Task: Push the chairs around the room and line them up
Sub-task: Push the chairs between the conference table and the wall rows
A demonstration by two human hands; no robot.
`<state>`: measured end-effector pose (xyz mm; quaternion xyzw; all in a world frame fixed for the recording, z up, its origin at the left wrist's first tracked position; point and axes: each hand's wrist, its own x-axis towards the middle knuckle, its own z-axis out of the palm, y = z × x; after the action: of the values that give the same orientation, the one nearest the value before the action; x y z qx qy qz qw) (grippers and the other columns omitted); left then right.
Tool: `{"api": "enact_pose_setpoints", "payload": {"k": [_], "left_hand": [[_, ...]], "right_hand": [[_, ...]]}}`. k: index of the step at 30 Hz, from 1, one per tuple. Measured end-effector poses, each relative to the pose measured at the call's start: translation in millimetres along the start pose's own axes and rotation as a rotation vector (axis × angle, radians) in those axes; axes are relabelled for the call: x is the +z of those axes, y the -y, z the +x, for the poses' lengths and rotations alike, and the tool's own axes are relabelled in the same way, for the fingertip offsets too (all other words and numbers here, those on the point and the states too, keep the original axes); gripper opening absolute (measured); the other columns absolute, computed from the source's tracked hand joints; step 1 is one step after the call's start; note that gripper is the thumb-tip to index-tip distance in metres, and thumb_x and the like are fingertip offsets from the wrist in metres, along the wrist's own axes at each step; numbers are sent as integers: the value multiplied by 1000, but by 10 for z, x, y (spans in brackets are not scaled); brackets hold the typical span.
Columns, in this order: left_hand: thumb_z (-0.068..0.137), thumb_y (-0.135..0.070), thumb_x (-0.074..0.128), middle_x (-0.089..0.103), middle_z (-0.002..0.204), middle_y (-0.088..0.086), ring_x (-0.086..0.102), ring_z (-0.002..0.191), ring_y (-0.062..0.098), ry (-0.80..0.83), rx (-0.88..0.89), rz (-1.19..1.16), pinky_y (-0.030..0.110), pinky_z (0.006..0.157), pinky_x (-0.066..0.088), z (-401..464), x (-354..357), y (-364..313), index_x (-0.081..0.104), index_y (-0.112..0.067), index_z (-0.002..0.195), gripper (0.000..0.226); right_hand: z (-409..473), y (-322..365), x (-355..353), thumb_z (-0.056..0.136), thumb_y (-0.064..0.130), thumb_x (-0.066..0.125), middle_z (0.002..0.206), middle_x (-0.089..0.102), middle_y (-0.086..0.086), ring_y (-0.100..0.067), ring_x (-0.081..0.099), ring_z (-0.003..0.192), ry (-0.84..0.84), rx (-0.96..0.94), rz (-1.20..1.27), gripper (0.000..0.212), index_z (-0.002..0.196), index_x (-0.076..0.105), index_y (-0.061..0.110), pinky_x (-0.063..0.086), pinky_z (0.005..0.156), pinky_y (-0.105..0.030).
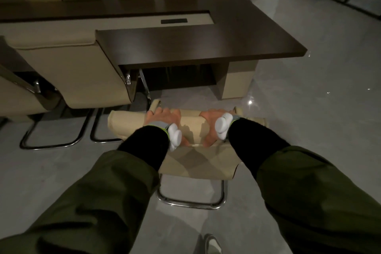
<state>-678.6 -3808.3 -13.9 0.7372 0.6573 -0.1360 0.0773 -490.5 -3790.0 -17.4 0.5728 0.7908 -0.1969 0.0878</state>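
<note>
Olive sleeves (103,202), left hand (162,117), right hand (212,119) gripping padded beige chair (198,165)

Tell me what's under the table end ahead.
Under the table: a dark recess, a beige side panel and bare floor. The top covers whatever sits deeper in.

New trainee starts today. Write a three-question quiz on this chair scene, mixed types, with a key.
1. True or false: both hands grip the held chair's backrest top.
2. The neighbour chair stands on which side of the held chair? A left, B right.
3. Fill in: the held chair faces the dark ____.

Key: 1 true, left hand and right hand; 2 A; 3 table.
</note>
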Motion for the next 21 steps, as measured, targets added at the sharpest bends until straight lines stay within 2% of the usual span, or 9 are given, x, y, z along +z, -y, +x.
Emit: {"api": "enact_pose_setpoints", "payload": {"k": [6, 7, 9, 10, 11, 13, 15, 17, 21], "left_hand": [[50, -68, 83, 49, 129, 7, 40, 125, 33, 28, -67, -30, 56, 107, 25, 464, -176, -71, 42, -27, 125, 95], [50, -67, 84, 49, 128, 6, 41, 125, 33, 29, -75, -32, 55, 106, 27, 502, -211, -80, 43, -27, 126, 95], [51, -69, 83, 48, 126, 4, 41, 124, 32, 38, -91, -45, 53, 104, 28, 631, -265, -101, 43, -28, 126, 94], [52, -68, 83, 48, 126, 4, 41, 124, 32, 38, -101, -47, 53, 103, 29, 694, -280, -115, 42, -28, 125, 92], [52, -65, 84, 48, 126, 3, 41, 124, 31, 27, -115, -34, 54, 103, 30, 761, -294, -127, 42, -29, 124, 90], [52, -57, 86, 50, 129, 5, 42, 123, 31, 10, -145, 8, 54, 104, 33, 915, -334, -143, 42, -29, 122, 88], [53, -59, 87, 49, 131, 7, 42, 125, 33, 21, -164, 7, 56, 105, 31, 1058, -396, -151, 43, -28, 124, 90], [53, -66, 85, 49, 132, 7, 42, 126, 33, 25, -174, -8, 55, 106, 30, 1163, -462, -160, 43, -27, 126, 92], [54, -75, 79, 48, 133, 6, 41, 127, 31, 41, -178, -53, 53, 105, 31, 1461, -593, -129, 43, -28, 127, 94]], "right_hand": [[446, -271, -281, 56, 42, 94, 124, 58, -6, -26, 57, 113, 33, -46, -3, 95, 136, 48, 19, 44, 97, -35], [501, -325, -291, 56, 37, 94, 109, 63, 0, -17, 61, 101, 61, -44, 54, 84, 126, 55, 15, 47, 92, -31], [728, -501, -275, 67, 13, 86, 64, 62, 16, 6, 57, 62, 150, -66, 205, 35, 92, 63, 4, 47, 71, -17], [823, -554, -288, 75, 2, 80, 54, 58, 19, 10, 53, 53, 166, -103, 218, 19, 88, 66, 2, 45, 63, -12], [908, -586, -315, 76, 0, 79, 61, 59, 19, 12, 53, 56, 176, -101, 218, 22, 94, 67, -2, 44, 64, -12], [1020, -598, -433, 56, 24, 89, 91, 58, 3, 4, 57, 82, 174, -86, 199, 66, 113, 62, 3, 44, 82, -25], [1123, -589, -563, 52, 42, 94, 120, 55, -6, -16, 57, 111, 89, -124, 46, 98, 135, 49, 15, 44, 98, -37], [1218, -611, -664, 57, 45, 93, 137, 51, -8, -29, 52, 125, 48, -139, -25, 103, 143, 42, 20, 41, 102, -38], [1563, -718, -810, 58, 46, 92, 138, 51, -9, -31, 51, 125, 61, -155, -34, 102, 143, 42, 21, 42, 101, -37]]}}
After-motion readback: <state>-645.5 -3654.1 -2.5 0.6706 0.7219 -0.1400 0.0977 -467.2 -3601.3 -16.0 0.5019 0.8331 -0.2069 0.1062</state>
